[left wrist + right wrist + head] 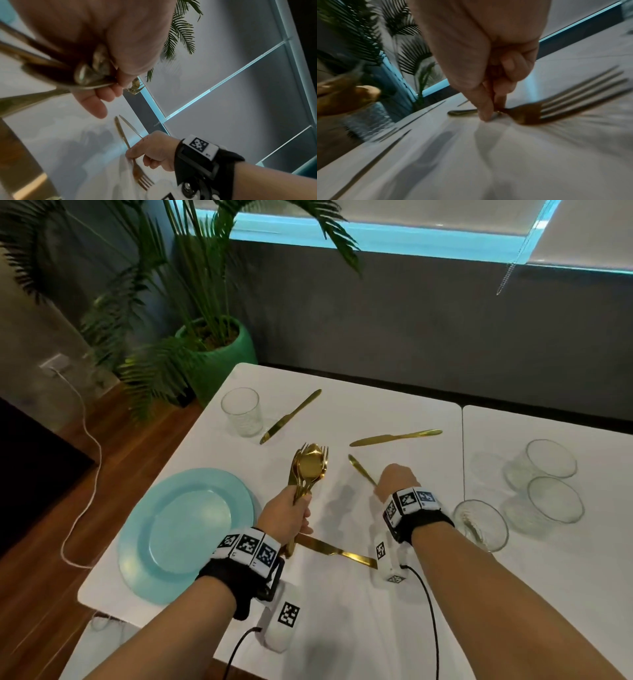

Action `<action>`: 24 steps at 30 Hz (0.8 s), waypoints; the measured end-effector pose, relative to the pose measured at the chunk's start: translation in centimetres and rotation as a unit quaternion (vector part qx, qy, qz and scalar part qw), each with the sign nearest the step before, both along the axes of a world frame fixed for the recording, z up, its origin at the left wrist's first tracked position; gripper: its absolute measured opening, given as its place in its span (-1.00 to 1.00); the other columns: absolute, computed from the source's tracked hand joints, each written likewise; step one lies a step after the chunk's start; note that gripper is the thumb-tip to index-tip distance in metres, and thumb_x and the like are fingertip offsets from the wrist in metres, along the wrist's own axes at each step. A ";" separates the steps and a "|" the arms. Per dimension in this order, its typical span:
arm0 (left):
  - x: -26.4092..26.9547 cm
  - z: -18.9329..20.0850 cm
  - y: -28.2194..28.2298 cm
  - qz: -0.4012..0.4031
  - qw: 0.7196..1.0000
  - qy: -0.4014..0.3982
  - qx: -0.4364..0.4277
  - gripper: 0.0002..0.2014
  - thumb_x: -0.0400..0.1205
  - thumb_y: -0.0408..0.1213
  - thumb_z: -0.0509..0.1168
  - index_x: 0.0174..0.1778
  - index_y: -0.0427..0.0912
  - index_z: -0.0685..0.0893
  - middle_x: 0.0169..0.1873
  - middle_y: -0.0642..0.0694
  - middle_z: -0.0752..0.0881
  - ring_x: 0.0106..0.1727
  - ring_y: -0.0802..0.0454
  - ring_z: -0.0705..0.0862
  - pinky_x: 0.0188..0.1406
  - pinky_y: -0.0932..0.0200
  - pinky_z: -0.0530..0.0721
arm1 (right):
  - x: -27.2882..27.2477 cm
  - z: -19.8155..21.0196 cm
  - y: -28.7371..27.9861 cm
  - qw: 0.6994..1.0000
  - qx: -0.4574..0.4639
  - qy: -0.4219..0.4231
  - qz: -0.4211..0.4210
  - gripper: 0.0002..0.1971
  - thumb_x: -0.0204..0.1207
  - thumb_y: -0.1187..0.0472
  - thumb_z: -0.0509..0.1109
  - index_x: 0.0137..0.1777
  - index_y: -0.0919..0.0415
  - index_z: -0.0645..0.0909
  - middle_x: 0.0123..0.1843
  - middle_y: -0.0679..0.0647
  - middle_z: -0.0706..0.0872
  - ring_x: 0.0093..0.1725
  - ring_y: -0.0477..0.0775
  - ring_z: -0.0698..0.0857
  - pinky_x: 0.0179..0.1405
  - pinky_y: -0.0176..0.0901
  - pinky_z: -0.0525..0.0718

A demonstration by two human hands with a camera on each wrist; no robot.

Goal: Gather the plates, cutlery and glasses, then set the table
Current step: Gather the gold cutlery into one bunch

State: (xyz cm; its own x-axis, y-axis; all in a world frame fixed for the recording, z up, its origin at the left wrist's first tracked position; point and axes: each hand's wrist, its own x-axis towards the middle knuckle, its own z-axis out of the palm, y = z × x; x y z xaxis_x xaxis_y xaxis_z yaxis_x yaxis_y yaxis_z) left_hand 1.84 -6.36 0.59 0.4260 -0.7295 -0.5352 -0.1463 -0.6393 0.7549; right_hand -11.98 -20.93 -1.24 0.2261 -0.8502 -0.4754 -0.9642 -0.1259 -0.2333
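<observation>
My left hand grips a bundle of gold cutlery, spoons and forks with their heads pointing up, above the white table. The left wrist view shows the fingers curled round the handles. To the right, my right hand is down on the table, with thumb and fingers pinching a gold fork near its neck. The fork's handle sticks out beyond the knuckles, and its tines point back toward the wrist. A light blue plate lies at the near left.
Three gold knives lie loose: far left, far centre, and near, between my wrists. One glass stands at the far left, and three glasses are grouped at the right. A potted palm stands beyond the table's corner.
</observation>
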 end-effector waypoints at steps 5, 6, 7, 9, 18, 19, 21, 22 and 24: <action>0.2 1.4 -1.1 -0.045 0.994 -0.095 -0.014 -0.77 0.74 -0.14 0.04 0.08 -0.21 0.50 -0.19 -0.11 0.65 -0.10 -0.05 0.65 -0.05 0.08 0.56 | 1.2 2.9 2.8 0.971 -0.040 0.054 0.230 -0.78 0.59 0.29 0.26 0.16 0.32 0.63 0.16 0.21 0.69 0.14 0.21 0.70 -0.04 -0.11 0.59; 0.1 1.6 -1.3 -0.062 0.991 -0.115 -0.012 -0.76 0.74 -0.14 0.03 0.09 -0.20 0.50 -0.14 -0.12 0.66 -0.05 -0.06 0.63 -0.05 0.11 0.49 | 1.3 3.3 3.7 0.957 -0.048 0.056 0.280 -0.78 0.59 0.30 0.25 0.16 0.31 0.63 0.16 0.21 0.69 0.13 0.21 0.69 -0.05 -0.11 0.57; -0.2 1.8 -1.6 -0.078 0.989 -0.123 -0.009 -0.76 0.75 -0.13 0.02 0.10 -0.21 0.49 -0.10 -0.13 0.67 -0.01 -0.08 0.63 -0.03 0.11 0.48 | 1.4 3.7 4.4 0.945 -0.054 0.056 0.318 -0.78 0.59 0.30 0.26 0.17 0.29 0.63 0.15 0.21 0.69 0.13 0.21 0.69 -0.04 -0.10 0.58; -0.9 1.9 -1.9 -0.106 0.988 -0.114 -0.002 -0.76 0.75 -0.15 0.02 0.09 -0.22 0.49 -0.08 -0.14 0.69 0.03 -0.09 0.65 0.01 0.07 0.53 | 1.4 4.5 5.6 0.931 -0.061 0.047 0.356 -0.79 0.60 0.29 0.27 0.16 0.27 0.64 0.13 0.20 0.71 0.13 0.19 0.68 0.00 -0.08 0.61; -6.0 2.4 -1.2 -0.171 0.984 -0.040 -0.008 -0.83 0.74 -0.17 0.03 -0.07 -0.12 0.46 -0.23 -0.06 0.72 -0.25 0.00 0.73 -0.20 0.16 0.68 | -2.7 7.2 8.2 0.944 -0.072 -0.004 0.323 -0.78 0.59 0.26 0.24 0.06 0.13 0.72 0.05 0.13 0.74 0.07 0.15 0.69 -0.12 -0.09 0.54; -6.5 2.5 -1.0 -0.176 0.984 -0.035 -0.010 -0.82 0.74 -0.17 0.03 -0.13 -0.08 0.45 -0.23 -0.07 0.71 -0.25 -0.01 0.70 -0.17 0.14 0.66 | -3.4 7.2 8.5 0.948 -0.077 -0.014 0.310 -0.78 0.58 0.24 0.24 0.02 0.12 0.73 0.03 0.11 0.74 0.05 0.14 0.70 -0.14 -0.10 0.54; -7.5 2.4 -0.7 -0.170 0.985 -0.009 -0.005 -0.83 0.74 -0.18 0.02 -0.09 -0.07 0.47 -0.22 -0.10 0.69 -0.25 0.00 0.64 -0.13 0.10 0.64 | -4.8 7.3 9.2 0.955 -0.111 -0.048 0.270 -0.78 0.59 0.22 0.24 0.01 0.11 0.74 0.03 0.07 0.73 0.05 0.12 0.70 -0.12 -0.12 0.55; -8.0 2.3 -0.5 -0.165 0.986 0.004 0.000 -0.83 0.74 -0.19 0.02 -0.01 -0.10 0.49 -0.21 -0.11 0.67 -0.24 0.00 0.62 -0.10 0.08 0.64 | -5.6 7.4 9.7 0.959 -0.133 -0.070 0.241 -0.78 0.60 0.19 0.23 0.05 0.10 0.73 0.07 0.05 0.71 0.07 0.11 0.69 -0.09 -0.12 0.56; -9.0 2.1 -0.2 -0.157 0.987 0.019 0.007 -0.82 0.74 -0.23 0.03 0.11 -0.17 0.50 -0.22 -0.11 0.64 -0.24 0.00 0.60 -0.06 0.04 0.64 | -7.7 7.4 10.6 0.965 -0.166 -0.111 0.169 -0.77 0.62 0.11 0.23 0.12 0.09 0.70 0.11 0.02 0.69 0.09 0.07 0.68 -0.07 -0.14 0.56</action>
